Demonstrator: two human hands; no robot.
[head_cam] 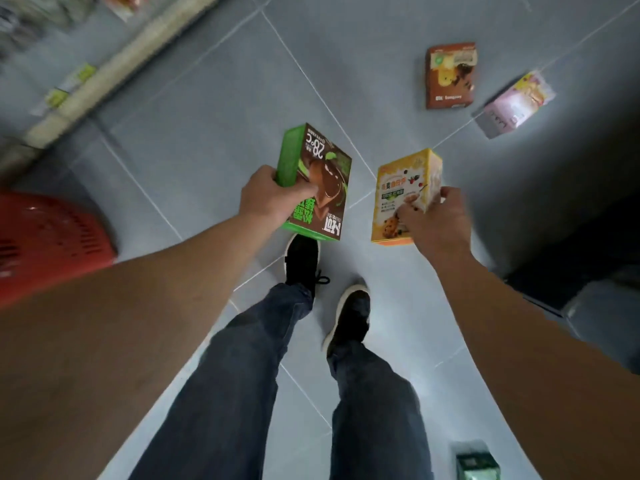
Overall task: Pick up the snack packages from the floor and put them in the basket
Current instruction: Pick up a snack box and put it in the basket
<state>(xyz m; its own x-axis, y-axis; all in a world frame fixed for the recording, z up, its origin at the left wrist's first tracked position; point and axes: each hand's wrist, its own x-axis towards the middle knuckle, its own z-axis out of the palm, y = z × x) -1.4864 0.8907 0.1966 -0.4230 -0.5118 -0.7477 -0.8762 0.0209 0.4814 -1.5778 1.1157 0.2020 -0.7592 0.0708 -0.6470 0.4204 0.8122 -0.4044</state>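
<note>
**A box in each hand, above the floor**

My left hand (268,199) grips a green-and-brown chocolate box (317,183); my right hand (433,220) pinches a yellow cookie box (403,195). The red basket (52,233) sits far left. A brown box (450,76), pink packet (516,103) and green packet (478,462) lie on the tiled floor (214,109).

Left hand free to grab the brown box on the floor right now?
Probably not. The left hand already grips the green box, and the brown box lies on the floor well ahead, nearer the right hand, which holds the yellow box.

Dim light; glare on pink package (516,105); edges blurred, perhaps motion.
</note>
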